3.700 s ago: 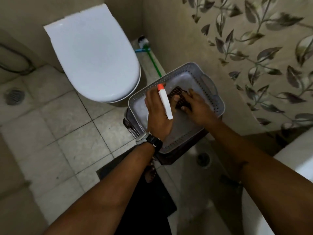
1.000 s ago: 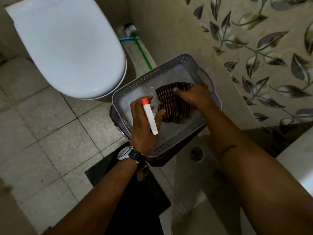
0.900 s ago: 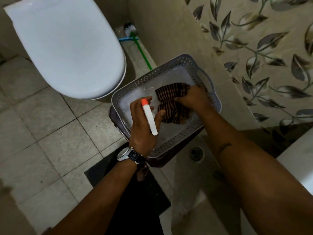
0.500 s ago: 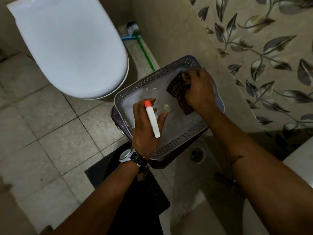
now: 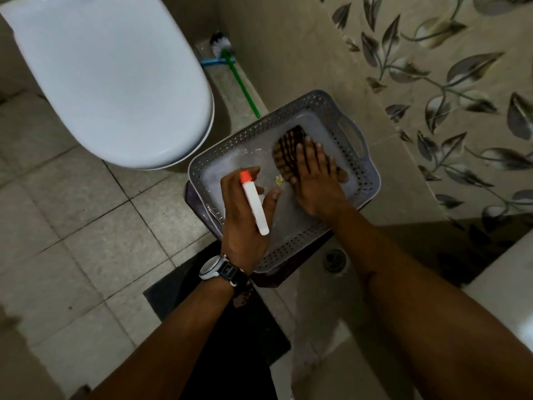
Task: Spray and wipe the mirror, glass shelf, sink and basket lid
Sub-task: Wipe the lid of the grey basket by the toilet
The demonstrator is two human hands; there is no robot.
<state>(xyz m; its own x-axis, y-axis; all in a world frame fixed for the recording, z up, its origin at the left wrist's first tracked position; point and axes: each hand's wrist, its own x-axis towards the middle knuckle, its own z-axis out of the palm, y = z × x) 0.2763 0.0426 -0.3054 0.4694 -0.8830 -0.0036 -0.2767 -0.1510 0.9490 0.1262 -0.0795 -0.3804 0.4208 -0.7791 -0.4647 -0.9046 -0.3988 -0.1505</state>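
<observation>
- 2 hands in view: left hand (image 5: 245, 217), right hand (image 5: 315, 180)
- 1 spray bottle (image 5: 255, 204), white body, 1 orange cap
- 1 striped cloth (image 5: 288, 153), dark brown
- 1 basket lid (image 5: 366, 180), grey, perforated rim, 1 handle slot visible
- 1 dark basket (image 5: 291, 274) under the lid, only edges show
- 1 wristwatch (image 5: 223, 269)
- 1 toilet (image 5: 115, 76), white, lid closed
- 1 toilet brush (image 5: 238, 77), green handle
- 1 floor drain (image 5: 334, 259)
- 1 dark floor mat (image 5: 178, 293)
- 1 small yellowish speck (image 5: 279, 179) on the lid, can't identify
</observation>
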